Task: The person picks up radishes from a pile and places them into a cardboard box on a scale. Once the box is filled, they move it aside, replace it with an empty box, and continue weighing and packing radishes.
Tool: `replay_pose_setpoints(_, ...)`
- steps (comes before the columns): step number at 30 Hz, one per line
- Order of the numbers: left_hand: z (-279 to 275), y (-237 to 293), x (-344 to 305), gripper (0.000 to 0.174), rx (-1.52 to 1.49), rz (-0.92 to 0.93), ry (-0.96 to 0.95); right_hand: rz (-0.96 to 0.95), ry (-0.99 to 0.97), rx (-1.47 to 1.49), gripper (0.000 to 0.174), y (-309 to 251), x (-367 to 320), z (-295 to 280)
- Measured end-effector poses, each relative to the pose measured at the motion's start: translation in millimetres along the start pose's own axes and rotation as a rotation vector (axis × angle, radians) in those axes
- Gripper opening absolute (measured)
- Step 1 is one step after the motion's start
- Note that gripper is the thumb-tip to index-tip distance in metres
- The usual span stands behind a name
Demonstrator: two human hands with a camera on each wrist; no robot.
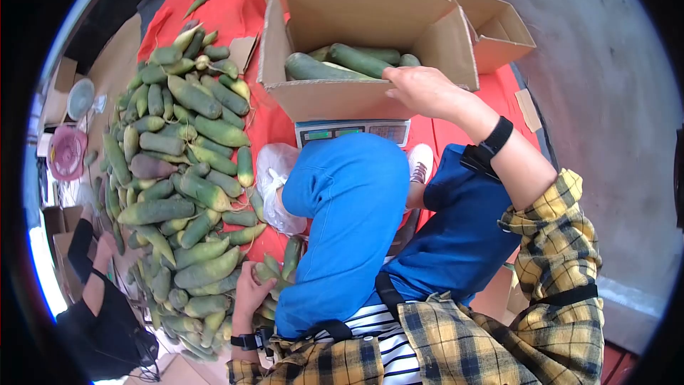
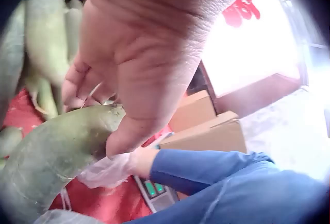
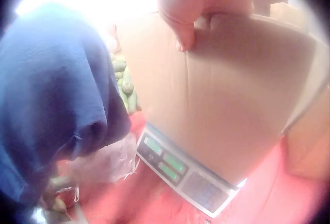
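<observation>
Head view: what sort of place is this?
Likely a produce packing spot: a heap of long green vegetables on a red cloth, an open brown cardboard box of them on a grey digital weighing scale, and empty cardboard boxes behind.

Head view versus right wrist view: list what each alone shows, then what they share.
Head only: the left hand gripping a radish, and radishes inside the box. Right wrist only: the thumb hooked on the box's outer face. Both: the right hand on the box's rim, the scale under it, the red cloth.
</observation>
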State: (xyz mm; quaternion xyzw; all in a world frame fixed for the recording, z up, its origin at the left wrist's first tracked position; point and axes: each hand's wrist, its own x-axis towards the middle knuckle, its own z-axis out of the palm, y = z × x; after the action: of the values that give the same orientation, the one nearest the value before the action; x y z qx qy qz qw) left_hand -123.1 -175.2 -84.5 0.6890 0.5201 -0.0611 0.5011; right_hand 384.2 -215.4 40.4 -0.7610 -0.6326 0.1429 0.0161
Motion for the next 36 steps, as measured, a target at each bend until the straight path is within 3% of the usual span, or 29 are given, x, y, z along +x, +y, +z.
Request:
replay_pose_setpoints(3, -26.2, 31.8, -1.2, 0.051, 0.071, 0.116, 0.065, -0.010, 0.028, 0.002, 0.021, 3.0, 0.3, 5.2)
replay_pose_setpoints(5, -54.4, 74.2, -11.6, 0.052, 0.271, 0.341, 0.286, -0.032, 0.000, 0.006, 0.021, 2.0, -0.7, 3.8)
replay_pose_setpoints(8, -87.3, 127.7, -32.3, 0.051, 0.291, 0.406, 0.481, -0.019, -0.016, 0.040, 0.022, 1.9, -1.4, 3.8)
replay_pose_setpoints(9, -98.4, 135.8, -38.6, 0.052, 0.264, 0.436, 0.530, -0.013, 0.002, 0.047, 0.022, 1.6, -0.6, 3.7)
replay_pose_setpoints(12, -127.4, 171.7, -45.8, 0.058, 0.131, 0.772, 0.714, -0.015, -0.018, 0.028, 0.022, 3.5, 1.6, 6.9)
replay_pose_setpoints(14, -148.2, 200.7, -47.1, 0.053, -0.163, 0.786, 0.784, -0.017, -0.007, 0.024, 0.022, 4.9, 1.6, 9.0)
replay_pose_setpoints(17, -161.7, 243.3, -26.3, 0.048, -0.164, 0.947, 0.911, -0.019, 0.003, -0.001, 0.023, 6.7, 2.0, 11.7)
replay_pose_setpoints(19, -136.9, 295.8, -3.0, 0.044, -0.273, 0.997, 0.830, -0.018, 0.000, 0.016, 0.023, 5.8, 2.1, 10.6)
replay_pose_setpoints(21, -109.9, 331.8, 33.6, 0.046, -0.431, 0.923, 0.654, -0.026, 0.000, 0.021, 0.022, 6.1, 1.4, 8.9)
replay_pose_setpoints(22, -101.5, 342.5, 60.1, 0.047, -0.339, 0.828, 0.589, -0.041, 0.023, 0.024, 0.022, 6.4, 1.0, 9.2)
replay_pose_setpoints(23, -90.7, 344.7, 83.9, 0.049, -0.248, 0.729, 0.521, -0.055, 0.042, 0.030, 0.021, 7.6, 0.3, 12.4)
replay_pose_setpoints(25, -60.8, 333.9, 115.9, 0.050, -0.123, 0.808, 0.489, -0.060, 0.033, 0.028, 0.021, 7.4, -0.5, 15.0)
replay_pose_setpoints(27, -46.0, 310.1, 115.6, 0.050, 0.099, 0.874, 0.471, -0.049, 0.032, 0.029, 0.020, 10.0, -0.3, 11.0)
replay_pose_setpoints(29, -34.9, 279.7, 98.2, 0.047, 0.106, 0.770, 0.314, -0.063, -0.014, 0.056, 0.021, 9.0, -2.1, 10.5)
replay_pose_setpoints(36, -17.5, 92.6, 60.2, 0.038, 0.231, 0.351, -0.006, -0.015, -0.010, 0.023, 0.019, 4.4, -1.2, 6.3)
